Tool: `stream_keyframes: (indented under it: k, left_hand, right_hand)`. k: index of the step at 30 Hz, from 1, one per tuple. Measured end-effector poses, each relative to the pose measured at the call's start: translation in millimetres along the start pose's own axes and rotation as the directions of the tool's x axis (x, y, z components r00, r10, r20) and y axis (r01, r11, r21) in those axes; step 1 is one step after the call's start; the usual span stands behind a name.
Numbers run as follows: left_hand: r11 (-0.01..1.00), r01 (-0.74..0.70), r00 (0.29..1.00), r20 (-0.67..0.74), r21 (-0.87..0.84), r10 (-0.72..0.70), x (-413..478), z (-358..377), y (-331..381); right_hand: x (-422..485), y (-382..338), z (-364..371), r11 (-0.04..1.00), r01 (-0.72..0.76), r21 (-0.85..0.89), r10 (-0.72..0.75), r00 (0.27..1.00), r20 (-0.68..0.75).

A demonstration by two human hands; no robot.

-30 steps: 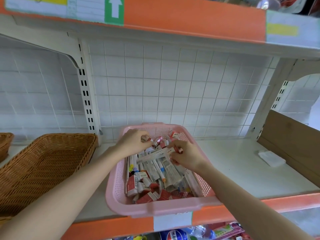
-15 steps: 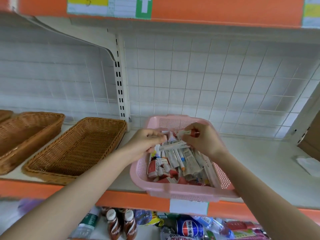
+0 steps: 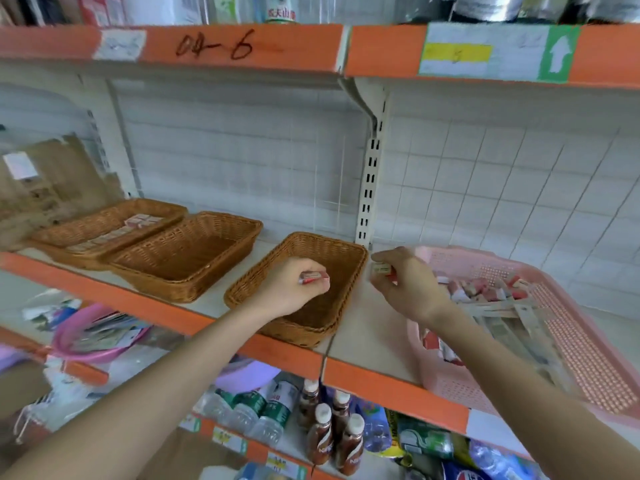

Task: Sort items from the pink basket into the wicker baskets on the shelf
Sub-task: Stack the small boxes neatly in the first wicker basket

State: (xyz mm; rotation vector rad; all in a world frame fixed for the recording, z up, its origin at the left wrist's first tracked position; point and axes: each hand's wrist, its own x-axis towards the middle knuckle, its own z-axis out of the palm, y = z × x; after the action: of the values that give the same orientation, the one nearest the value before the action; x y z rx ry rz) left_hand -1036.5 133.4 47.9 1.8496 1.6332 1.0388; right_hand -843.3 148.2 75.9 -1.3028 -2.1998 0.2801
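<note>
two packets in hand, drop-off pending

your left hand (image 3: 292, 287) hangs over the nearest empty brown wicker basket (image 3: 348, 244), fingers pinched round a small red and white packet (image 3: 313, 276). your right hand (image 3: 405, 285) hovers above the bare white shelf (image 3: 367, 341), between that basket and the pink plastic mesh basket (image 3: 571, 344), and pinches a small pale packet with a red edge (image 3: 382, 270). the pink basket sits at the right of the shelf, with many red boxes and long paper sachets left in it.

by the look of it you are at the placing step. the left packet seems ready to drop: lower it into the basket and loosen your fingers. the right one calls for a choice first. the blur hides its print, so check it against the small pink boxes (image 3: 142, 220) in the far left flat wicker basket (image 3: 104, 216) and against the empty middle wicker basket (image 3: 221, 216) before you reach across.
</note>
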Motion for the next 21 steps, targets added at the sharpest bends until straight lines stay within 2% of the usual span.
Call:
stream_keyframes:
  k: [8,14,18,21]
  left_hand:
    - [0.982,0.056,0.993,-0.114,0.183,-0.036,-63.4,-134.1,-107.5]
    - [0.972,0.146,0.981,-0.152,0.186,-0.119,-117.2,-215.0,-177.6]
    - [0.966,0.182,0.975,-0.163,0.183,-0.152,-141.6,-252.3,-211.7]
    - [0.951,0.209,0.973,-0.146,0.226,-0.179,-149.7,-269.3,-231.7]
  right_hand:
    - [24.8,-134.4,118.7,0.994,0.109,0.027,-0.112,0.984,0.137]
    - [32.8,-221.8,194.2,0.995,0.101,0.009,-0.101,0.976,0.191]
    - [43.8,-260.1,226.2,0.988,0.152,-0.021,-0.142,0.960,0.243]
    - [58.8,-277.3,245.9,0.988,0.153,0.030,-0.155,0.954,0.256]
